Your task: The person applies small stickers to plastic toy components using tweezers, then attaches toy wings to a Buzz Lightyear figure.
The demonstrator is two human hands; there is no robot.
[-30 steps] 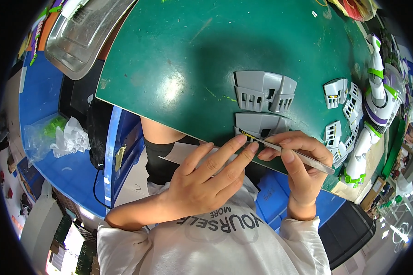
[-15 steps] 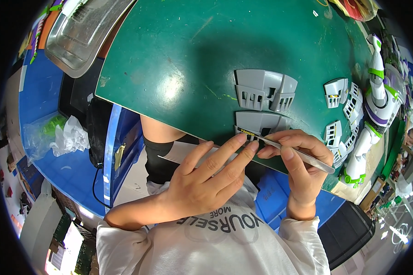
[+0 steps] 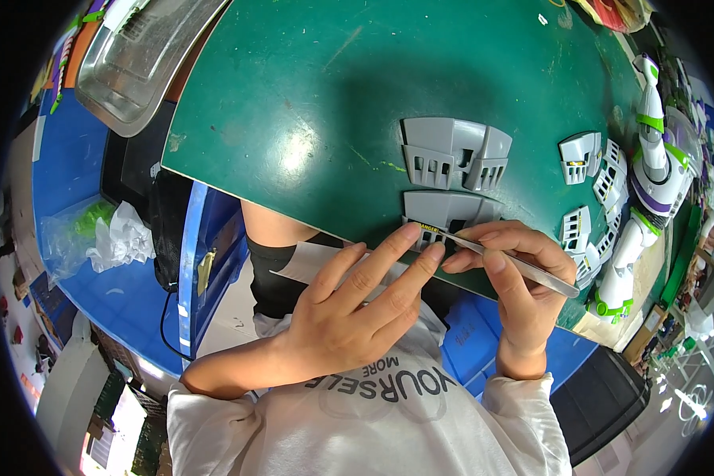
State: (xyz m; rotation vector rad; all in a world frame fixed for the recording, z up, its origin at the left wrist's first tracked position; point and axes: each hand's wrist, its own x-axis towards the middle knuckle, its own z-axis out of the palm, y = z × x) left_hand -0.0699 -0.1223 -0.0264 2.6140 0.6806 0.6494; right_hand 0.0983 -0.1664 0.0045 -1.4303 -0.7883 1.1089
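Note:
A grey plastic wing-shaped part [image 3: 451,211] lies at the near edge of the green work mat [image 3: 309,103]. My left hand [image 3: 357,309] lies open beside it, two fingertips pressing on its front edge where a small yellow and black sticker sits. My right hand [image 3: 516,278] grips metal tweezers [image 3: 516,266], whose tips touch that sticker. A second, larger grey wing part [image 3: 454,152] lies just beyond the first.
Several small grey and white parts [image 3: 591,190] lie to the right, beside a white, green and purple toy figure [image 3: 650,166]. A metal tray [image 3: 139,55] sits at the upper left. Blue bins [image 3: 206,262] and a clear bag [image 3: 95,238] stand below the table edge.

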